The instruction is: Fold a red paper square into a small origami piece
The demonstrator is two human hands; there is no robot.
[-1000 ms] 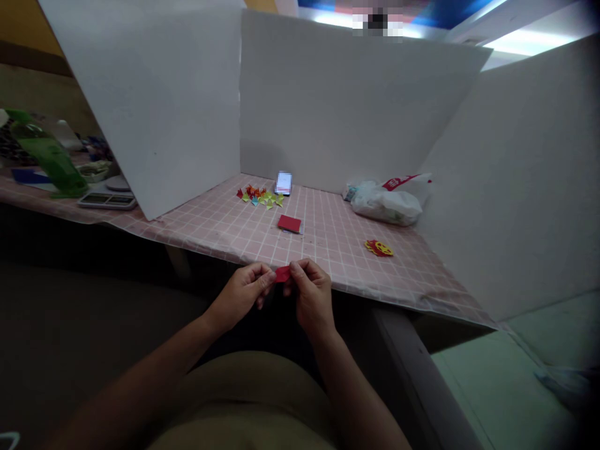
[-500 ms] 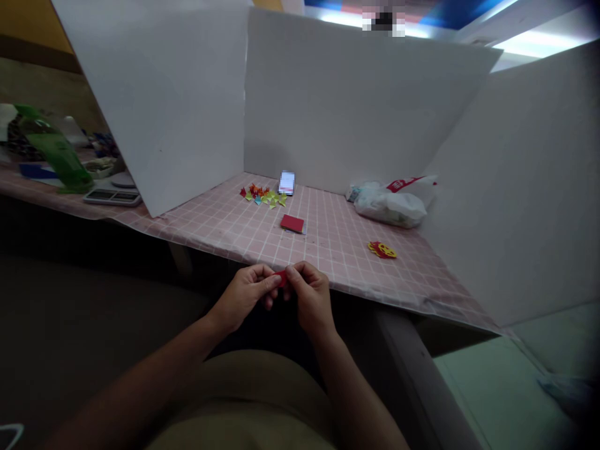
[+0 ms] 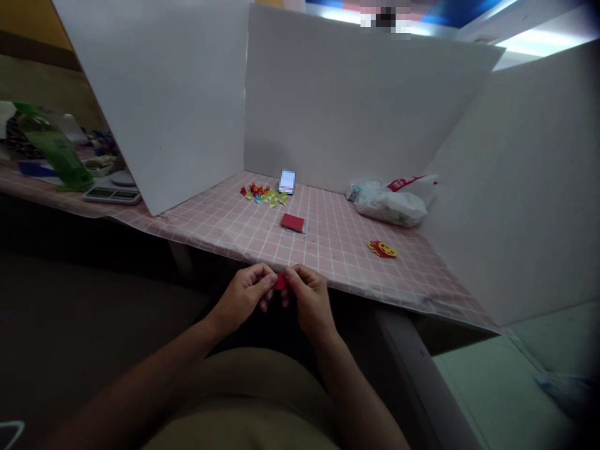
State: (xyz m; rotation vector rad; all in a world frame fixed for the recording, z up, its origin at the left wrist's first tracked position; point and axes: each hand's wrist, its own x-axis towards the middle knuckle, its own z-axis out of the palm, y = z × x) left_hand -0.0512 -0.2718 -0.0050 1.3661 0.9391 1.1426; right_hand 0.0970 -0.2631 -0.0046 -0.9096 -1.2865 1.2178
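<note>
A small piece of red paper (image 3: pixel 280 282) is pinched between my two hands, just off the front edge of the table. My left hand (image 3: pixel 248 289) is closed on its left side, thumb on top. On the other side, my right hand (image 3: pixel 309 295) grips it between thumb and curled fingers. Most of the paper is covered by fingers, so its folds cannot be made out. Beyond the hands lies a stack of red paper squares (image 3: pixel 293 222). Several small folded paper figures (image 3: pixel 265 195), in red, orange, yellow and blue, sit in a group farther back.
A lit phone (image 3: pixel 287 181) leans at the back. White plastic bags (image 3: pixel 391 205) and red and yellow cut-out shapes (image 3: pixel 382 249) lie right on the checked tablecloth (image 3: pixel 337 250). White panels (image 3: pixel 356 106) enclose the table. Outside, left, stand a kitchen scale (image 3: pixel 112 195) and a green bottle (image 3: pixel 59 153).
A little more of the red paper shows between my fingertips. Both hands have barely shifted and keep their hold. Things on the table have stayed put.
</note>
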